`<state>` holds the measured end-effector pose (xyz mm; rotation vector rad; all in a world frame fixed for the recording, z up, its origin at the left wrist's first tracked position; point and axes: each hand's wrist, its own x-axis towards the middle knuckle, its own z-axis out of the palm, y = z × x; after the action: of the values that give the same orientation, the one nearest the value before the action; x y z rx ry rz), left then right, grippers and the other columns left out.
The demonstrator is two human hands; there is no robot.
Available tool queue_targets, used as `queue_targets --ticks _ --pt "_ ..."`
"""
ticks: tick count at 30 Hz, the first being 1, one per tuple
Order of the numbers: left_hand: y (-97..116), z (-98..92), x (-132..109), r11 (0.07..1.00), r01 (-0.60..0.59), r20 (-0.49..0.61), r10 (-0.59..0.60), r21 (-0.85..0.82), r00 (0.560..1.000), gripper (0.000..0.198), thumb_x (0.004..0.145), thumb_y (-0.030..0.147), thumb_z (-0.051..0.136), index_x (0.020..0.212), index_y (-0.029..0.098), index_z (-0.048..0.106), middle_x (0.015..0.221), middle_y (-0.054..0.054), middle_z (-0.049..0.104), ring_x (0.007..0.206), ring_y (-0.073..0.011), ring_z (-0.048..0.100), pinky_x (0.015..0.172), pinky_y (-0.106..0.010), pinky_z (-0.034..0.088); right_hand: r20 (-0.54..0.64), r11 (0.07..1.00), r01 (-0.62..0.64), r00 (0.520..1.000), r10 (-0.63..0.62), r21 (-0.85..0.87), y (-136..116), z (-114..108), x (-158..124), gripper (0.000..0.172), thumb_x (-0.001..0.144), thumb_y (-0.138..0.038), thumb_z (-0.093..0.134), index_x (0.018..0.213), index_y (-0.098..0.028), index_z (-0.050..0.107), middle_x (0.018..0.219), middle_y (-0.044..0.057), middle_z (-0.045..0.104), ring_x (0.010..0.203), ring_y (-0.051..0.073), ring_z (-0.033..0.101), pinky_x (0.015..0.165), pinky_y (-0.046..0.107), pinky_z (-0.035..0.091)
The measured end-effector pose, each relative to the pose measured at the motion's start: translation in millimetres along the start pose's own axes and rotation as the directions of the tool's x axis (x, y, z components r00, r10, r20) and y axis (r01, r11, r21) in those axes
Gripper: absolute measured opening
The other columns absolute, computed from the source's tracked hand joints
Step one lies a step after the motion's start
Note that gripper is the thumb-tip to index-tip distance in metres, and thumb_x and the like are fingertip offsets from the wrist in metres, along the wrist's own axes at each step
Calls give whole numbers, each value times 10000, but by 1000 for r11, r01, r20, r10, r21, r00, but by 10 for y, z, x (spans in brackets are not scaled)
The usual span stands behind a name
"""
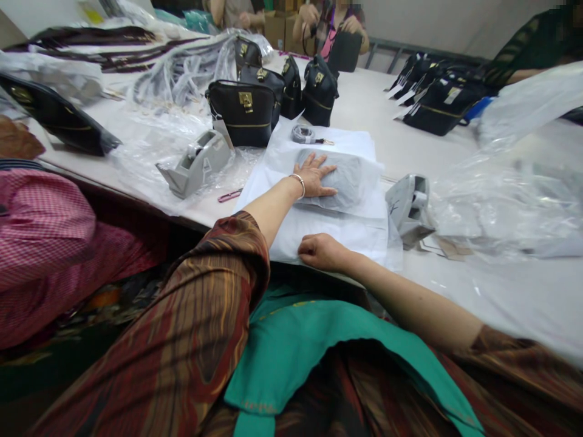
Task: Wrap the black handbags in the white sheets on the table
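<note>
My left hand (316,176), with a bangle on the wrist, lies flat with its fingers spread on a grey wrapped bundle (348,182). The bundle rests on a stack of white tissue sheets (337,227) on the table. My right hand (322,251) is closed at the near edge of the sheets, pinching the paper there. A small coiled strap with a clasp (304,134) lies at the far end of the sheets.
A grey tape dispenser (197,162) stands left of the sheets, another (409,206) right of them. Black handbags (246,112) stand behind, more (437,100) at far right. Clear plastic bags (510,194) pile on the right. Other people sit across the table and at my left.
</note>
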<state>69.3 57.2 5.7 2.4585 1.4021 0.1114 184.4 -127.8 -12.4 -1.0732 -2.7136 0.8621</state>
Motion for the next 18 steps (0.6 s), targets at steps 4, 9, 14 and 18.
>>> queue_targets --ticks 4,9,14,18 --pt "1 -4 -2 1000 4 3 -4 5 1000 1004 737 844 568 1589 440 226 1721 35 6 1547 -439 -93 1208 -692 37 19 998 -35 999 35 55 -4 -32 38 172 790 -94 620 810 -153 780 789 33 713 701 143 624 682 231 432" --pt "4 -9 -8 1000 6 8 -6 -2 1000 1012 733 839 585 1590 431 235 1721 33 8 1549 -435 -82 1214 -681 39 21 991 -120 993 119 64 -67 -148 27 169 796 -97 596 840 -150 751 810 37 725 711 151 623 686 239 434" --pt "-2 -8 -9 1000 -5 -14 5 -3 1000 988 739 833 588 1582 428 268 1721 7 45 1552 -435 -54 1200 -703 69 -144 966 -178 978 152 -190 -137 -365 15 189 956 -201 503 1023 -147 671 941 95 731 819 198 637 706 273 398" --pt "2 -29 -32 1000 -15 -24 15 10 1000 976 748 835 573 1579 421 276 1721 -13 54 1555 -424 -35 1182 -727 101 -224 893 -206 967 123 -399 -114 -531 48 287 1054 -296 404 1098 -141 641 948 130 730 797 213 647 654 284 354"
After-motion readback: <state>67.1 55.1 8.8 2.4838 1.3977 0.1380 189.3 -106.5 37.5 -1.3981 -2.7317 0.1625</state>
